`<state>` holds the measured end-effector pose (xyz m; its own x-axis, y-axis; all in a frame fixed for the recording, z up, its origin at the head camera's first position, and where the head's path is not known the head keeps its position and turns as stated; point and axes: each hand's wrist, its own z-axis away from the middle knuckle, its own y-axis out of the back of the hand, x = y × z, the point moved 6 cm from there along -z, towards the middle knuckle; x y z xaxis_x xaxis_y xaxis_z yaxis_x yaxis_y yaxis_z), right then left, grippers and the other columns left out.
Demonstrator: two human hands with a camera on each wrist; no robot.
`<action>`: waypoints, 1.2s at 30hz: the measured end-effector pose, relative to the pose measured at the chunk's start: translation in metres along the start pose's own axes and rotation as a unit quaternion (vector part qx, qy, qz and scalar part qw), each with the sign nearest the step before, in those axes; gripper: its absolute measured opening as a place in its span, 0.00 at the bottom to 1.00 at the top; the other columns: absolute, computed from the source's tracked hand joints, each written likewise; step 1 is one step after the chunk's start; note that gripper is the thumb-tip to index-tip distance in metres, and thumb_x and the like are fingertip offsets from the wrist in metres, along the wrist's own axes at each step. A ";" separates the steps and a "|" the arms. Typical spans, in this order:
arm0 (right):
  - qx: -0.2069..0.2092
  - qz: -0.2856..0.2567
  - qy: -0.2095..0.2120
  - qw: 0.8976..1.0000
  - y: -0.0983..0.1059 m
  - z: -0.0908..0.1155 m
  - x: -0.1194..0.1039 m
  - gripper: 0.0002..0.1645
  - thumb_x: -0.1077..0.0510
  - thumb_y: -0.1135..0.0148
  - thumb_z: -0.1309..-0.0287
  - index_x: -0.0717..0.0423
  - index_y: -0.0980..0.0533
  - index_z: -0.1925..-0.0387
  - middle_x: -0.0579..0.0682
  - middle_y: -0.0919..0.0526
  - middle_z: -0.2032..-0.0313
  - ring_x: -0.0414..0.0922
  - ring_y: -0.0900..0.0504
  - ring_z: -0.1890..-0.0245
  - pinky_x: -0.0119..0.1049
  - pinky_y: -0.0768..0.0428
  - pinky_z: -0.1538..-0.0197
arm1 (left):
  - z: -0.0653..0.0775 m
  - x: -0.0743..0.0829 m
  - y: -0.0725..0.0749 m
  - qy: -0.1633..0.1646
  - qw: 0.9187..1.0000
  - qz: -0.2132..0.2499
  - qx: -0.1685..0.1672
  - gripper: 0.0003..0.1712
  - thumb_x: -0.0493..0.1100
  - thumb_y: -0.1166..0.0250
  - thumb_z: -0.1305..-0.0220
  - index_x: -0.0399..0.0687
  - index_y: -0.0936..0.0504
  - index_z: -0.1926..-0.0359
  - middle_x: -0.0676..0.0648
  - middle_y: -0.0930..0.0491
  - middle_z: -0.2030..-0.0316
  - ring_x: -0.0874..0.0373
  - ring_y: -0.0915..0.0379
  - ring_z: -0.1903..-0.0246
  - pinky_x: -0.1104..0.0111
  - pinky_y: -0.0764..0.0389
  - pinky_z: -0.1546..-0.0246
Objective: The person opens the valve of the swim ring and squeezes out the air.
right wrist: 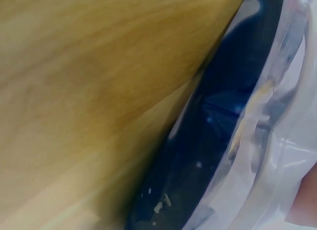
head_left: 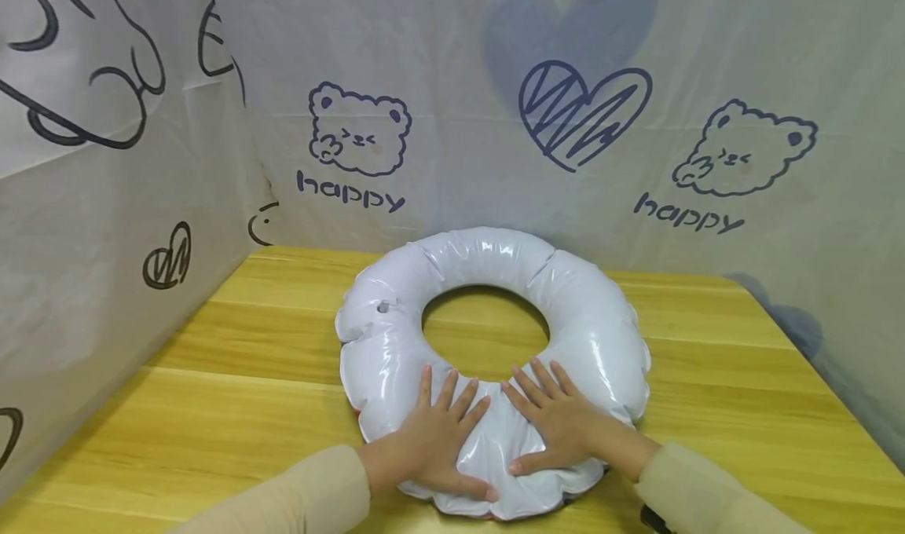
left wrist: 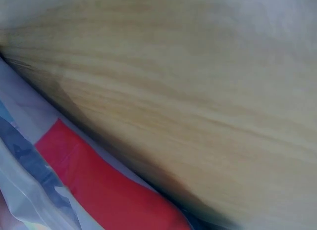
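A white inflatable swim ring (head_left: 601,322) lies on the wooden table, puffed up, with creases along its seams. My left hand (head_left: 441,440) rests palm down on its near part, fingers spread toward the hole. Beside it, my right hand (head_left: 558,420) presses the same near part, fingers also spread and thumb pointing inward. The ring's surface dips and wrinkles between the two hands. A small valve (head_left: 383,308) shows on its left side. In the left wrist view the underside has a red patch (left wrist: 114,185); in the right wrist view a dark blue band (right wrist: 213,116) runs along it.
The yellow wooden table (head_left: 212,408) extends to both sides of the ring. Behind it hangs a pale cloth (head_left: 452,157) printed with bears and hearts, and another cloth wall (head_left: 85,228) stands at the left. A small dark object (head_left: 654,521) shows under the right sleeve.
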<state>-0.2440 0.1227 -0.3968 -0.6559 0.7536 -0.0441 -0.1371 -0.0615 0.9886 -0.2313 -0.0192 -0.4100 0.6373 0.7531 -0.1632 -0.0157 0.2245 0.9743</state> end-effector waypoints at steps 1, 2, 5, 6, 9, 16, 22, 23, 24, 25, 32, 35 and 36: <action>-0.003 -0.001 0.000 1.000 0.000 0.000 0.000 0.62 0.22 0.49 0.54 0.60 0.49 0.30 0.64 0.53 0.29 0.66 0.60 0.29 0.62 0.60 0.32 | 0.000 0.000 0.000 0.000 1.000 0.002 -0.001 0.62 0.86 0.59 0.56 0.54 0.53 0.27 0.44 0.54 0.28 0.38 0.62 0.29 0.36 0.64 0.37; -0.006 -0.003 0.000 1.000 0.001 0.000 0.000 0.62 0.23 0.49 0.54 0.60 0.49 0.30 0.64 0.53 0.29 0.66 0.60 0.30 0.62 0.60 0.32 | 0.000 0.000 0.000 0.000 1.000 0.004 -0.001 0.62 0.86 0.59 0.56 0.54 0.52 0.28 0.44 0.54 0.28 0.38 0.62 0.29 0.36 0.64 0.37; -0.013 -0.004 -0.004 1.000 0.002 0.000 0.000 0.62 0.23 0.49 0.53 0.60 0.50 0.30 0.64 0.53 0.29 0.66 0.60 0.29 0.62 0.61 0.32 | -0.001 0.000 0.000 -0.001 1.000 0.006 -0.002 0.62 0.86 0.59 0.56 0.54 0.52 0.28 0.43 0.54 0.28 0.38 0.62 0.29 0.35 0.64 0.37; -0.013 -0.002 -0.006 1.000 0.003 0.000 0.000 0.61 0.23 0.48 0.54 0.60 0.49 0.30 0.64 0.52 0.29 0.65 0.60 0.29 0.61 0.60 0.32 | -0.001 0.000 0.001 -0.001 1.000 0.007 -0.002 0.62 0.86 0.59 0.56 0.54 0.51 0.28 0.43 0.54 0.28 0.38 0.62 0.29 0.35 0.64 0.37; -0.017 0.002 -0.011 1.000 0.002 0.000 0.001 0.61 0.23 0.48 0.54 0.59 0.49 0.30 0.63 0.52 0.29 0.65 0.60 0.29 0.61 0.60 0.31 | -0.001 0.000 0.001 -0.002 1.000 0.004 -0.001 0.62 0.86 0.58 0.56 0.54 0.51 0.28 0.43 0.53 0.28 0.38 0.61 0.29 0.36 0.64 0.37; -0.032 0.000 -0.020 0.999 0.000 -0.002 0.003 0.60 0.23 0.49 0.53 0.57 0.49 0.30 0.62 0.52 0.29 0.64 0.60 0.29 0.60 0.61 0.31 | -0.003 0.000 -0.001 -0.003 1.000 0.008 -0.006 0.62 0.86 0.58 0.56 0.54 0.51 0.28 0.43 0.53 0.28 0.39 0.62 0.29 0.35 0.64 0.37; -0.049 -0.011 -0.028 0.998 0.000 -0.002 0.002 0.59 0.24 0.48 0.53 0.56 0.49 0.30 0.61 0.52 0.29 0.64 0.60 0.29 0.59 0.61 0.31 | -0.003 0.000 -0.001 -0.004 1.000 0.013 -0.013 0.61 0.85 0.58 0.55 0.53 0.51 0.28 0.43 0.53 0.28 0.39 0.62 0.29 0.35 0.65 0.37; -0.051 -0.011 -0.027 0.998 0.001 -0.002 0.001 0.59 0.24 0.47 0.53 0.57 0.49 0.30 0.62 0.51 0.29 0.64 0.60 0.29 0.60 0.61 0.31 | -0.003 0.000 -0.001 -0.003 1.000 0.013 -0.014 0.61 0.85 0.58 0.55 0.53 0.51 0.28 0.43 0.53 0.28 0.39 0.62 0.29 0.35 0.65 0.37; -0.053 -0.012 -0.027 0.998 0.002 -0.002 0.001 0.59 0.24 0.47 0.52 0.57 0.49 0.30 0.62 0.51 0.29 0.65 0.60 0.29 0.60 0.61 0.31 | -0.003 0.000 -0.001 -0.003 1.000 0.013 -0.015 0.61 0.85 0.58 0.55 0.53 0.51 0.28 0.43 0.53 0.28 0.39 0.62 0.29 0.35 0.65 0.37; -0.056 -0.012 -0.027 0.998 0.003 -0.002 0.001 0.59 0.24 0.47 0.52 0.57 0.49 0.30 0.62 0.51 0.29 0.65 0.60 0.29 0.60 0.61 0.31 | -0.003 0.000 -0.001 -0.002 1.000 0.012 -0.016 0.61 0.85 0.57 0.55 0.53 0.50 0.28 0.43 0.53 0.28 0.39 0.62 0.29 0.36 0.64 0.37; -0.079 -0.016 -0.039 0.996 0.004 -0.003 -0.001 0.60 0.25 0.46 0.52 0.57 0.50 0.29 0.62 0.52 0.29 0.65 0.61 0.29 0.60 0.61 0.31 | -0.003 0.000 0.002 0.000 1.000 0.012 -0.027 0.61 0.85 0.56 0.56 0.53 0.49 0.28 0.43 0.51 0.28 0.39 0.61 0.29 0.36 0.65 0.36; -0.084 -0.015 -0.043 0.995 0.004 -0.004 -0.001 0.60 0.24 0.46 0.53 0.57 0.50 0.29 0.62 0.52 0.29 0.64 0.62 0.29 0.60 0.62 0.31 | -0.003 0.000 0.002 0.003 0.999 0.008 -0.032 0.61 0.85 0.56 0.56 0.54 0.49 0.28 0.44 0.51 0.28 0.40 0.61 0.29 0.37 0.65 0.36; -0.085 -0.014 -0.043 0.995 0.004 -0.004 -0.001 0.60 0.25 0.46 0.53 0.57 0.50 0.29 0.62 0.52 0.29 0.64 0.61 0.29 0.60 0.62 0.31 | -0.003 0.000 0.002 0.004 0.999 0.007 -0.032 0.61 0.85 0.56 0.56 0.54 0.49 0.28 0.44 0.51 0.28 0.40 0.61 0.29 0.37 0.65 0.36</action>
<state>-0.2469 0.1195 -0.3930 -0.5857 0.8088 -0.0526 -0.2826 -0.1429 0.9485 -0.2337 -0.0163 -0.4084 0.6311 0.7607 -0.1519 -0.0742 0.2541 0.9643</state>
